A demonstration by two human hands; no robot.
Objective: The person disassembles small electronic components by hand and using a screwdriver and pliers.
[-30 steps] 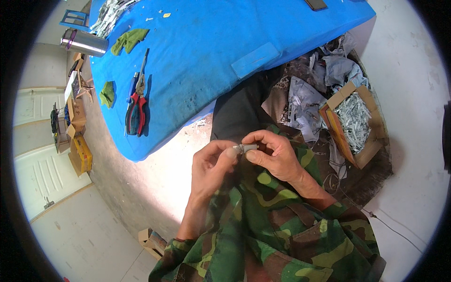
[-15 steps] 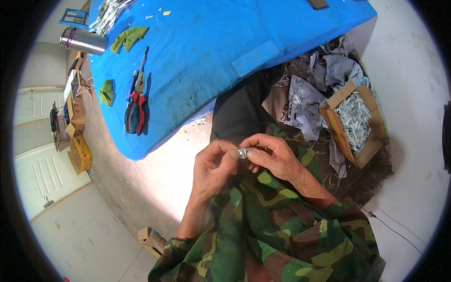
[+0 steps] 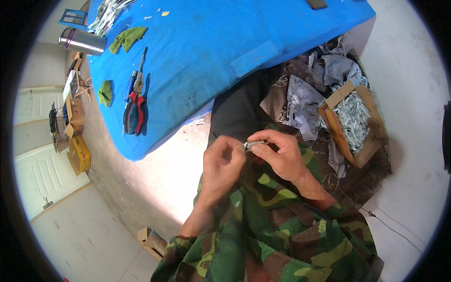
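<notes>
Above my lap, both hands meet at a small silvery metal piece, too small for me to tell its exact kind. My right hand pinches it between thumb and fingers, so only part of it shows. The thumb and fingertips of my left hand are closed at its left end. Up on the blue-covered table lie pliers with red and dark handles. A slim blue-handled tool lies against them.
Two green cloth pieces and a steel cup are at the table's left. Near my right side stands a cardboard box of silvery strips, beside crumpled grey bags. A thin cord trails at the right.
Both hands have shifted slightly right. The left fingers have moved toward the metal piece's end, and more of it now shows along the right fingers.
</notes>
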